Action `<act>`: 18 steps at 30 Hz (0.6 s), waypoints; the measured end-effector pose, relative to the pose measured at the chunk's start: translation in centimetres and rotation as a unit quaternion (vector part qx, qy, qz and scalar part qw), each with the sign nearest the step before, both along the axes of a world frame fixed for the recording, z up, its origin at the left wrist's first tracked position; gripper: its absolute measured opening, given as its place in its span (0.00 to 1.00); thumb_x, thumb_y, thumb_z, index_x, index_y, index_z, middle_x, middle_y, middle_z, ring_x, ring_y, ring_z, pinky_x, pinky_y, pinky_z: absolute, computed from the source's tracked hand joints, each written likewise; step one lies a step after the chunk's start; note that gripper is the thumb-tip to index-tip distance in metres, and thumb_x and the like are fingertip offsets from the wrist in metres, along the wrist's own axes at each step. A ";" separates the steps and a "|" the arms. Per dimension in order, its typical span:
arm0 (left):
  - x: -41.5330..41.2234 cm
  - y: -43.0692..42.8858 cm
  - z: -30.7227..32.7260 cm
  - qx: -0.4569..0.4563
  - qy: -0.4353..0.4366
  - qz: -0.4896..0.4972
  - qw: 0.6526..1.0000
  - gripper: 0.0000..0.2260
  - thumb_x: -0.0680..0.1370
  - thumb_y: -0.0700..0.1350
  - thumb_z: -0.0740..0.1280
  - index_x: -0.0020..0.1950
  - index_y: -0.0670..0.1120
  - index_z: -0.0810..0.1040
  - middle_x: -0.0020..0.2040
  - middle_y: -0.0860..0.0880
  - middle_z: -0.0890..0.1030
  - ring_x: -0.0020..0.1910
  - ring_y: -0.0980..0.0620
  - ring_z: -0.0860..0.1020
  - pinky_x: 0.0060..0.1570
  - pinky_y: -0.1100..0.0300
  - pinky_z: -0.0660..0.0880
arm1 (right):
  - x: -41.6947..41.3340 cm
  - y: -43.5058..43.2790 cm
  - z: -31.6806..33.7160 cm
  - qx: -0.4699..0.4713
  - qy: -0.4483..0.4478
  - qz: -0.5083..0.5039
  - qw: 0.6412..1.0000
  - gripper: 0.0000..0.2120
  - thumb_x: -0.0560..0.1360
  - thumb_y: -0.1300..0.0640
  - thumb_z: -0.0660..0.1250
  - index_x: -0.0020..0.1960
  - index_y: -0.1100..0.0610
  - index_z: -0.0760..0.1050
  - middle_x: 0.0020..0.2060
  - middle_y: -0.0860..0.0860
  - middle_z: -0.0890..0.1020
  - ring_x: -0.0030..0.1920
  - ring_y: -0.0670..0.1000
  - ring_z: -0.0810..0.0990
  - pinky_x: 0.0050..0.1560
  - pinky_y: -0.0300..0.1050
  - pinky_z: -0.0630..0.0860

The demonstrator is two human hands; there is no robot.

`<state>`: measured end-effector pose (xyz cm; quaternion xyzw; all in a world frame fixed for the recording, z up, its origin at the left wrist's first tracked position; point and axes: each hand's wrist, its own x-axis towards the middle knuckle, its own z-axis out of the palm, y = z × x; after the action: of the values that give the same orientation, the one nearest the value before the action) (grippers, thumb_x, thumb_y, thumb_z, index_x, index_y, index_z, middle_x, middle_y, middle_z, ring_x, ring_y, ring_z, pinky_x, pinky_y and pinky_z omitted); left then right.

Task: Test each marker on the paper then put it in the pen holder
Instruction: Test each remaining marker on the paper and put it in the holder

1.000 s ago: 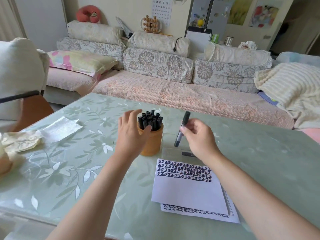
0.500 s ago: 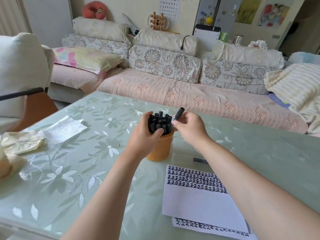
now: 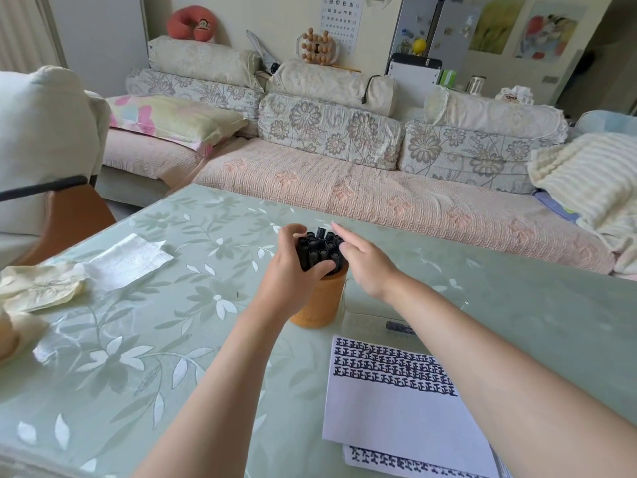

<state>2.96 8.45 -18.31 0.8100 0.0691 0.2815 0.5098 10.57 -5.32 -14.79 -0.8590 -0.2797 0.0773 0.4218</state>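
An orange pen holder (image 3: 322, 305) stands mid-table, packed with several black markers (image 3: 319, 248) standing upright. My left hand (image 3: 293, 270) wraps its fingers and thumb around the bundle of markers at the holder's top. My right hand (image 3: 365, 262) hovers just right of the markers with its fingers straight and holds nothing. White paper (image 3: 396, 405) with rows of black marks lies in front, to the right of the holder. One black marker (image 3: 400, 328) lies on the table beside my right forearm, partly hidden by it.
A clear flat tray (image 3: 365, 298) lies right of the holder. A white tissue (image 3: 127, 260) and crumpled yellowish paper (image 3: 38, 286) lie at the left. A chair (image 3: 51, 160) stands at the left edge; a sofa (image 3: 344, 188) runs behind the green floral table (image 3: 172, 339).
My right hand carried its marker to the holder, let it go among the others and now has its fingers straight. My left hand closed around the marker bundle.
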 end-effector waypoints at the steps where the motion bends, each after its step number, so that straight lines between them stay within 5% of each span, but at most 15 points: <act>1: 0.1 0.0 0.1 -0.007 -0.004 -0.003 1.000 0.28 0.72 0.47 0.74 0.67 0.53 0.62 0.57 0.54 0.74 0.53 0.53 0.75 0.43 0.68 0.67 | -0.1 0.0 -0.1 0.025 0.014 -0.002 1.000 0.23 0.82 0.53 0.51 0.77 0.44 0.61 0.77 0.43 0.62 0.76 0.43 0.58 0.76 0.43 0.54; 6: 0.5 -0.4 0.2 0.020 -0.024 0.011 0.999 0.36 0.69 0.48 0.77 0.72 0.53 0.63 0.61 0.54 0.69 0.62 0.55 0.69 0.58 0.64 0.64 | -0.6 0.0 -0.2 0.142 0.070 0.011 0.987 0.23 0.82 0.61 0.52 0.77 0.53 0.63 0.75 0.46 0.66 0.73 0.41 0.62 0.76 0.43 0.56; 10: 0.9 -0.7 0.2 0.083 -0.036 -0.005 0.996 0.39 0.67 0.51 0.77 0.74 0.50 0.62 0.66 0.53 0.66 0.65 0.55 0.67 0.63 0.63 0.63 | -0.6 0.6 -0.5 0.115 0.078 0.015 0.990 0.31 0.72 0.53 0.55 0.76 0.46 0.64 0.74 0.41 0.66 0.72 0.40 0.63 0.76 0.46 0.58; 15: 0.5 0.3 1.0 0.124 0.007 0.018 0.992 0.30 0.69 0.51 0.76 0.68 0.54 0.70 0.60 0.55 0.72 0.57 0.57 0.72 0.53 0.65 0.66 | 0.7 -0.6 -0.2 0.061 0.083 0.024 0.994 0.31 0.77 0.58 0.53 0.79 0.45 0.54 0.72 0.44 0.67 0.73 0.46 0.64 0.74 0.47 0.60; 18: 0.2 0.1 1.4 0.113 0.019 0.037 0.993 0.28 0.67 0.52 0.77 0.63 0.54 0.70 0.56 0.56 0.72 0.52 0.57 0.70 0.49 0.63 0.65 | 1.0 -3.6 -0.6 -0.030 -0.001 -0.015 0.999 0.26 0.79 0.67 0.53 0.73 0.48 0.68 0.64 0.44 0.75 0.66 0.48 0.74 0.64 0.44 0.70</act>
<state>3.21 8.51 -16.86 0.8646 0.0766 0.2905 0.4028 11.61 -8.90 -15.37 -0.8754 -0.2646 0.0786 0.3968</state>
